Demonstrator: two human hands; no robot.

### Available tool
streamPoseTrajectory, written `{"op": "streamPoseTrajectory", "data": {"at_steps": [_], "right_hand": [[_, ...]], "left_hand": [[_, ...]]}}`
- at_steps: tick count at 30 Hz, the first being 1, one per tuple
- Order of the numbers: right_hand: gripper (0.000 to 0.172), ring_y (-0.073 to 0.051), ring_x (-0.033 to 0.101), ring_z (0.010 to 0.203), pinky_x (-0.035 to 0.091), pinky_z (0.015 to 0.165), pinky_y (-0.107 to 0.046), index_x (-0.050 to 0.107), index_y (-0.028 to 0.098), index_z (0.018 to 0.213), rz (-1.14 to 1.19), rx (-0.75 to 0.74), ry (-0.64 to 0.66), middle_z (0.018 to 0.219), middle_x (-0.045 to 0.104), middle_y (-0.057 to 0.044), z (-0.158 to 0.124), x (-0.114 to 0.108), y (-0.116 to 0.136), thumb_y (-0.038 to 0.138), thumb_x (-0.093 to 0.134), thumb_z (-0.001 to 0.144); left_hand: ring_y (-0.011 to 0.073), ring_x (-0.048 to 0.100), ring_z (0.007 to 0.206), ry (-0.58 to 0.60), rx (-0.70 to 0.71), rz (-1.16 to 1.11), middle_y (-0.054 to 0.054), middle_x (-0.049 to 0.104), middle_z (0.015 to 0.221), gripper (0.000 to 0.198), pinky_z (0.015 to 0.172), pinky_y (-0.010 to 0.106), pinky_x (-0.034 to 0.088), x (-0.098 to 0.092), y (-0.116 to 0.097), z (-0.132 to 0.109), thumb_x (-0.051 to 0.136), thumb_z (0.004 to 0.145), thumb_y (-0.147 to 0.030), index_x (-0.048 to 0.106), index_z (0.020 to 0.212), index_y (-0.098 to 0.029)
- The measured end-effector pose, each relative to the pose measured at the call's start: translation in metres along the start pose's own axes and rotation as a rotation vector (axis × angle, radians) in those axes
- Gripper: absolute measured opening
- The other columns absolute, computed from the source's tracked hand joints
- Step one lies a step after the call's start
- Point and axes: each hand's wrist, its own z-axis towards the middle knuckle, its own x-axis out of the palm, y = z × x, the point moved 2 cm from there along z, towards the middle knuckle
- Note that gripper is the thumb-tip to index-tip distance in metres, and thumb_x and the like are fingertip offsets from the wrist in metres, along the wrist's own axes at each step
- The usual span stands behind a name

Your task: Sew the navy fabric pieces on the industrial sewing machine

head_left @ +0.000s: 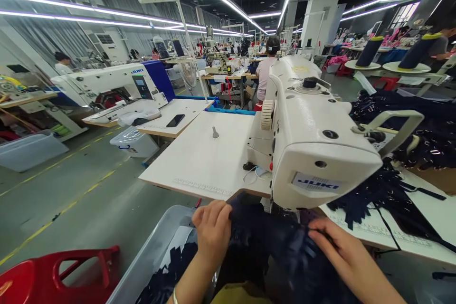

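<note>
Navy fabric [270, 242] lay bunched at the bottom centre, below the head of the sewing machine [313, 147] and at the near edge of its table [203, 156]. It was very dark, almost black, soft and crumpled into folds, with ragged, strap-like edges; finer detail was too dim to tell.

At the far left a red stool [60, 270] stood on the floor. Beside it was a grey bin [156, 251] with more dark pieces inside. Above the bin's right rim, the left hand [213, 228] was closed on the fabric's left edge, fingers curled over it and knuckles up. A thin bangle [175, 296] circled that wrist. The fabric stretched between the two hands. The right hand [342, 251] gripped its right side, fingertips pressed into the folds just under the machine's head.

Farther back, a phone [175, 120] lay on the next table, near a second machine [114, 85]. To the right, a heap of similar dark pieces [409, 118] spread across the table behind the machine, and dark thread cones [369, 51] stood beyond. A person in a pale top [265, 73] sat at a distant station.
</note>
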Motion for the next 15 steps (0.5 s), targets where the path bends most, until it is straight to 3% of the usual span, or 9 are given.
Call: {"op": "streamPoseTrajectory", "data": {"at_steps": [3, 5, 7, 9, 12, 15], "right_hand": [[0.030, -0.024, 0.062, 0.070, 0.050, 0.064, -0.035, 0.059, 0.021, 0.078, -0.275, -0.224, -0.178, 0.074, 0.065, -0.007, 0.020, 0.025, 0.019, 0.036, 0.040, 0.096], [0.031, -0.026, 0.062, 0.069, 0.048, 0.063, -0.038, 0.059, 0.020, 0.077, -0.455, -0.283, -0.240, 0.072, 0.065, -0.009, 0.026, 0.036, 0.023, 0.032, 0.039, 0.096], [0.028, -0.027, 0.062, 0.070, 0.047, 0.064, -0.039, 0.059, 0.020, 0.080, -0.525, -0.269, -0.260, 0.074, 0.066, -0.009, 0.026, 0.039, 0.023, 0.031, 0.038, 0.096], [0.024, -0.027, 0.063, 0.074, 0.047, 0.066, -0.039, 0.057, 0.021, 0.086, -0.435, -0.182, -0.237, 0.080, 0.066, -0.009, 0.023, 0.039, 0.020, 0.034, 0.040, 0.096], [0.019, -0.022, 0.064, 0.080, 0.049, 0.070, -0.033, 0.051, 0.022, 0.094, -0.072, 0.048, -0.140, 0.086, 0.065, -0.005, 0.019, 0.039, 0.006, 0.040, 0.044, 0.094], [0.021, -0.017, 0.061, 0.074, 0.049, 0.070, -0.027, 0.048, 0.023, 0.091, 0.243, 0.191, -0.077, 0.078, 0.060, 0.000, 0.020, 0.041, -0.008, 0.043, 0.041, 0.095]], "left_hand": [[0.0204, 0.059, 0.105, 0.145, 0.040, 0.106, 0.012, 0.065, 0.109, 0.027, 0.092, 0.038, 0.035, 0.006, 0.000, 0.000, 0.039, 0.091, -0.005, 0.060, 0.106, -0.015], [0.0214, 0.050, 0.121, 0.247, 0.245, 0.061, 0.014, 0.057, 0.127, 0.035, 0.100, 0.038, 0.033, 0.010, -0.016, -0.002, 0.036, 0.094, -0.008, 0.057, 0.120, -0.013], [0.0199, 0.040, 0.130, 0.324, 0.517, -0.020, 0.008, 0.049, 0.140, 0.038, 0.107, 0.037, 0.028, 0.011, -0.039, -0.005, 0.034, 0.096, -0.012, 0.054, 0.128, -0.018], [0.0187, 0.034, 0.135, 0.419, 0.662, -0.060, 0.003, 0.041, 0.146, 0.039, 0.110, 0.035, 0.025, 0.011, -0.058, -0.006, 0.035, 0.097, -0.018, 0.050, 0.133, -0.020], [0.0187, 0.029, 0.137, 0.529, 0.631, -0.058, 0.002, 0.035, 0.150, 0.042, 0.106, 0.033, 0.029, 0.010, -0.071, -0.004, 0.035, 0.098, -0.022, 0.043, 0.139, -0.019], [0.0197, 0.029, 0.137, 0.554, 0.594, -0.057, 0.003, 0.038, 0.149, 0.043, 0.100, 0.033, 0.032, 0.007, -0.073, -0.004, 0.036, 0.096, -0.021, 0.043, 0.139, -0.019]]}}
